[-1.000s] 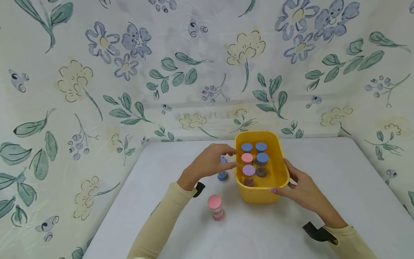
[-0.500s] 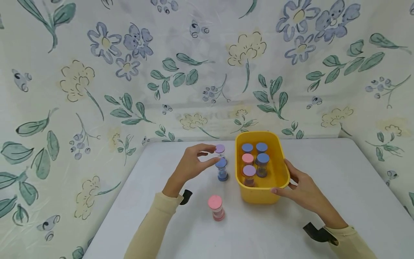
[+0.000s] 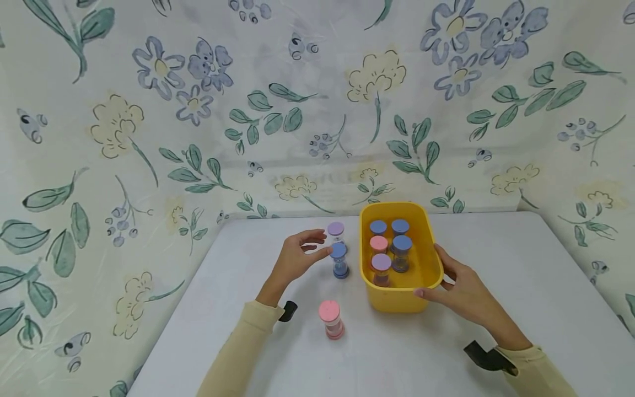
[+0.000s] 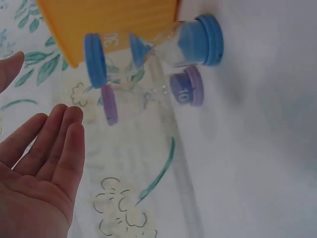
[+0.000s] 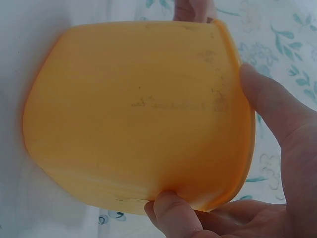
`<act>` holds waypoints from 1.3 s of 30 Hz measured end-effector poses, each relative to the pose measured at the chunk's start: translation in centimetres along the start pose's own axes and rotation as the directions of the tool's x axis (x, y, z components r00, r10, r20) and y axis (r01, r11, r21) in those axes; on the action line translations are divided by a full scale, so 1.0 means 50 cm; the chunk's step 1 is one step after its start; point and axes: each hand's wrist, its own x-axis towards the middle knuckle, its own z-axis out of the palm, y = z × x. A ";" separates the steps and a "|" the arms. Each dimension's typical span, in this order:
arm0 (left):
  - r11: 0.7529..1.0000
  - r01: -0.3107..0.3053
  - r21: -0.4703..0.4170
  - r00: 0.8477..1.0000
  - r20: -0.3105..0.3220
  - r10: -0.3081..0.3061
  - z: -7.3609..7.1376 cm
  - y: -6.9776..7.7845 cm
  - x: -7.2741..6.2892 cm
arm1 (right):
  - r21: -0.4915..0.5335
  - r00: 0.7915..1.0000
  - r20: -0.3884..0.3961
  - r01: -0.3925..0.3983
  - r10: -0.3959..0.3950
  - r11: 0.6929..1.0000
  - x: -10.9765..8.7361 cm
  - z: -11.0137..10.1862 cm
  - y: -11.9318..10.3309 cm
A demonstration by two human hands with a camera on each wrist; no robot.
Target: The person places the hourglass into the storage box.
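My left hand (image 3: 299,257) is beside the standing sand timers, fingers bent loosely with nothing between them. In the head view its thumb tip overlaps the edge of the blue sand timer (image 3: 339,261); in the left wrist view the palm faces up, apart from the timers. Just behind the blue one stands a purple sand timer (image 4: 187,88), marked 10. My right hand (image 3: 458,284) grips the near right corner of a yellow bin (image 3: 397,300), thumb at the rim and fingers against the side. Inside are several sand timers, including a pink (image 3: 379,243) and a purple one (image 3: 381,262).
A pink sand timer (image 3: 331,320) stands upright on the white table (image 3: 397,358), nearer to me than the bin. Behind the table hangs a flower-patterned cloth (image 3: 317,138). The bin's right part shows bare floor (image 3: 421,259).
My left hand has moved left from the bin's left rim to the blue and purple timers, bringing the purple one into sight. My right hand and the bin stay put.
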 end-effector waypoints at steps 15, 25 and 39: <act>0.993 0.112 -0.044 0.993 0.027 -0.111 0.050 -0.040 0.006 | 0.002 1.000 -0.007 0.003 -0.003 1.000 -0.001 0.002 0.001; 0.990 0.131 -0.044 0.991 0.039 -0.130 0.065 -0.041 0.007 | 0.003 1.000 -0.004 -0.001 0.001 1.000 -0.001 0.001 0.000; 0.992 0.122 -0.042 0.993 0.007 -0.122 0.072 -0.044 0.010 | -0.006 1.000 -0.009 -0.022 0.022 1.000 -0.004 0.000 0.002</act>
